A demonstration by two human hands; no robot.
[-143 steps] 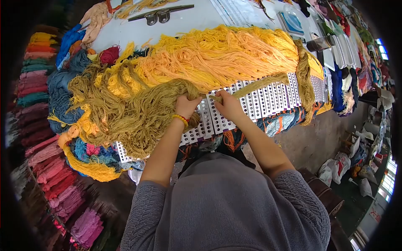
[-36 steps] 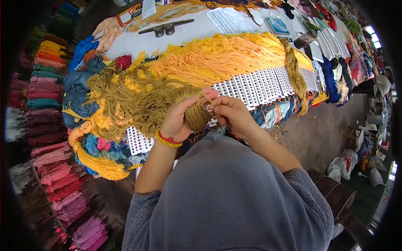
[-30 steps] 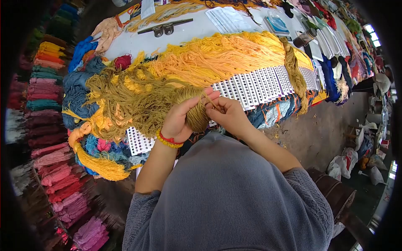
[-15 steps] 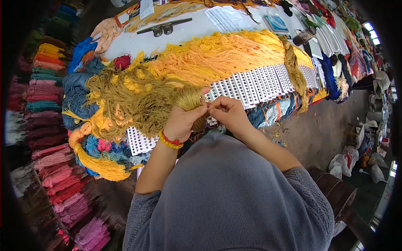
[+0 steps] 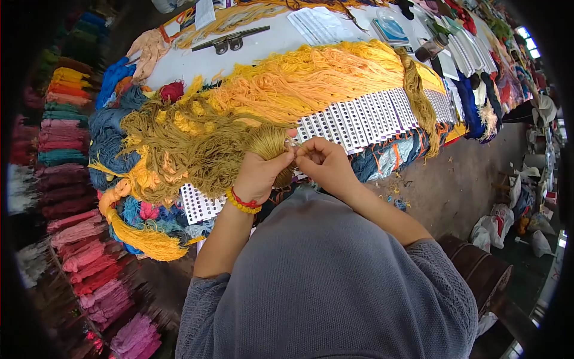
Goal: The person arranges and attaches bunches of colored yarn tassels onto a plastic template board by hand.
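My left hand [image 5: 263, 173], with red and yellow bands at its wrist, is closed around the gathered end of an olive-green skein of yarn [image 5: 266, 142]. Loose olive strands [image 5: 203, 149] spread leftward over the table. Close against that end, my right hand [image 5: 326, 158] is closed in a pinch at a small pale, shiny bit by the left thumb. What exactly the right fingers hold is too small to make out. Beneath and behind lie yellow and peach yarn [image 5: 317, 78] and a row of white punched-hole cards [image 5: 353, 122].
A black metal clip bar [image 5: 230, 40], printed papers [image 5: 317, 25] and a dark jar [image 5: 431, 48] lie toward the table's far side. Another olive hank [image 5: 417, 90] hangs across the cards. Coloured yarn bundles [image 5: 89, 257] line the left; a brown rolled object [image 5: 478, 263] stands at right.
The view has shifted slightly. Both hands stay at the skein's gathered end, and the right fingers have changed their pose a little.
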